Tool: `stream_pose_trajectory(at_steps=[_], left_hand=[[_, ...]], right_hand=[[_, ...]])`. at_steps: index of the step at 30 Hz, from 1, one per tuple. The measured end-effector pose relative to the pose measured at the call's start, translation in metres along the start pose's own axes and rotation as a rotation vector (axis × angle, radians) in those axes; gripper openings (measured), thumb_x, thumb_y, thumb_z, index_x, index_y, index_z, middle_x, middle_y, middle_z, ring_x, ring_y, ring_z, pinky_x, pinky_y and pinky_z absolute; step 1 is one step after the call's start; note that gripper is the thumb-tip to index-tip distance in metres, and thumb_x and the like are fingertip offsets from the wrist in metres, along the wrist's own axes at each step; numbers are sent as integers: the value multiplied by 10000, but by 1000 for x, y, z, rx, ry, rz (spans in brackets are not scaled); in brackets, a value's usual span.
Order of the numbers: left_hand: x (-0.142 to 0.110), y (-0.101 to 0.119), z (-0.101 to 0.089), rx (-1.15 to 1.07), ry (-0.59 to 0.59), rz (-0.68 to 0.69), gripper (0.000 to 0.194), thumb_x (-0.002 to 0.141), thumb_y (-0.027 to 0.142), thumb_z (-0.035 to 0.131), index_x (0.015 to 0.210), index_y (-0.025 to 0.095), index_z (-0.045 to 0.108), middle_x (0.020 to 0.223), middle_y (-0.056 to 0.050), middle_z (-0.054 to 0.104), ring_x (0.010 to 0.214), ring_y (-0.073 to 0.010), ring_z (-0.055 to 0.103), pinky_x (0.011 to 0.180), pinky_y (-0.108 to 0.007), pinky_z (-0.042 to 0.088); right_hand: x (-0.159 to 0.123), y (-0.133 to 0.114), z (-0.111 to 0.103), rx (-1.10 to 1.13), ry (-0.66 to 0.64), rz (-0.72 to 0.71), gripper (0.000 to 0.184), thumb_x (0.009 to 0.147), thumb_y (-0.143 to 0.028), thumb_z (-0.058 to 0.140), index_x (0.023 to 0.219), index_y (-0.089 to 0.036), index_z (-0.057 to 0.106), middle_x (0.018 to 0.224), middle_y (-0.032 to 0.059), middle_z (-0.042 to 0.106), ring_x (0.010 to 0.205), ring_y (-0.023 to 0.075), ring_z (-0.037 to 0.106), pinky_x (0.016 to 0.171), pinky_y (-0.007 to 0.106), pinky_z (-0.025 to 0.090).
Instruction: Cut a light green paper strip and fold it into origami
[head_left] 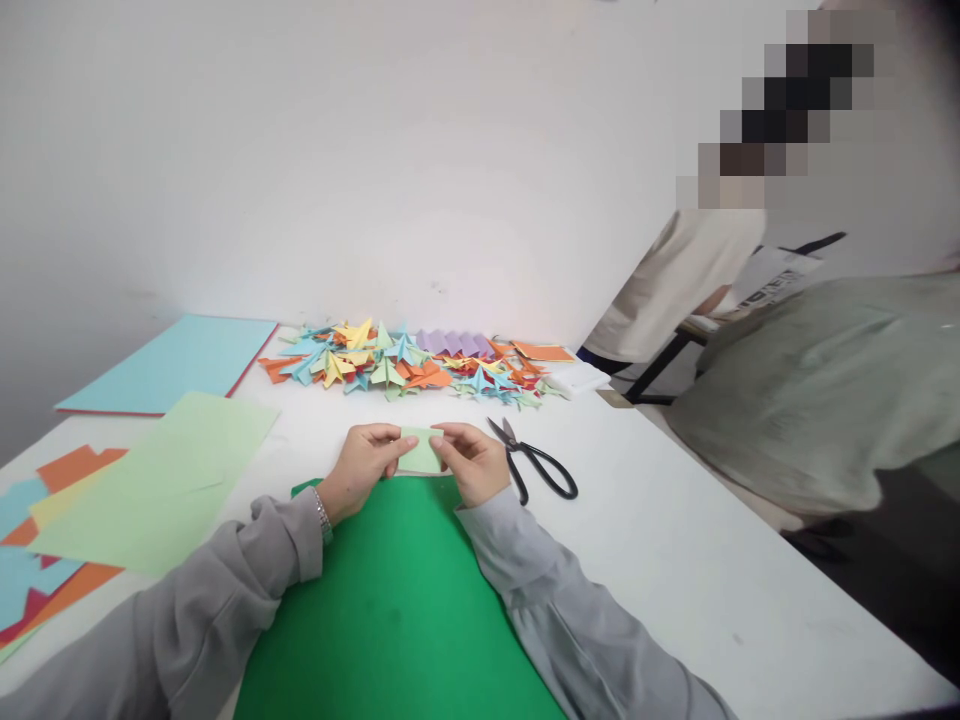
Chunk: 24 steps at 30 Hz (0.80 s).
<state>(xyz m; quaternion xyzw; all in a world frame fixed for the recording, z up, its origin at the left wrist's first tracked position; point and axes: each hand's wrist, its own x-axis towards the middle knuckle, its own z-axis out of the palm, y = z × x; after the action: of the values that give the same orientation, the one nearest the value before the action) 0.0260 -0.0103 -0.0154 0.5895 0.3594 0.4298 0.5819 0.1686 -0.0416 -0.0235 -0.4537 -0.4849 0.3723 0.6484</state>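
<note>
A small light green piece of paper (421, 455) is held up between my two hands, above the far edge of a green sheet (390, 600). My left hand (361, 468) pinches its left side between thumb and fingers. On the opposite side, my right hand (476, 463) is closed on the paper in the same way. Black-handled scissors (536, 460) lie just right of my right hand, their blades partly spread. Whether the paper is folded, I cannot tell.
Beyond my hands, many folded paper shapes (390, 365) lie heaped by the wall, with a purple pleated paper (456, 343) among them. Leftward are a blue sheet (172, 365), a large light green sheet (165, 480) and coloured scraps (45, 560). Two people (810, 390) are at the right.
</note>
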Motion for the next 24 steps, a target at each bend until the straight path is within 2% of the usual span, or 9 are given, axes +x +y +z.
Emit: stream_pose_trajectory(at_steps=[5,11,17,24], left_hand=[[-1,1,0,12,-2,-11,231,625,345,644,576,132,572,353,65,406,344,-40,326,381,-182,234],[-1,2,0,26,-30,10,271,654,405,602,681,135,620,494,37,497,366,-44,360,359,-183,261],[1,-1,-1,26,-25,-8,269,661,394,599,621,129,618,384,47,424,352,-52,348,362,-184,232],[2,-4,-2,13,-28,-25,265,652,384,603,608,123,603,388,42,430,354,-56,353,369,-190,245]], right_hand=[[0,-3,1,-14,26,44,148,612,-261,667,702,-147,643,492,-26,572,397,76,474,393,207,402],[0,-3,4,-13,6,74,149,595,-260,676,678,-145,631,473,-29,571,385,80,475,384,212,400],[0,-2,3,-27,-15,7,160,609,-222,667,750,-156,628,449,-58,532,379,68,461,385,195,382],[-1,-3,3,-50,-9,35,160,595,-244,678,711,-144,631,439,-42,544,377,74,472,376,198,386]])
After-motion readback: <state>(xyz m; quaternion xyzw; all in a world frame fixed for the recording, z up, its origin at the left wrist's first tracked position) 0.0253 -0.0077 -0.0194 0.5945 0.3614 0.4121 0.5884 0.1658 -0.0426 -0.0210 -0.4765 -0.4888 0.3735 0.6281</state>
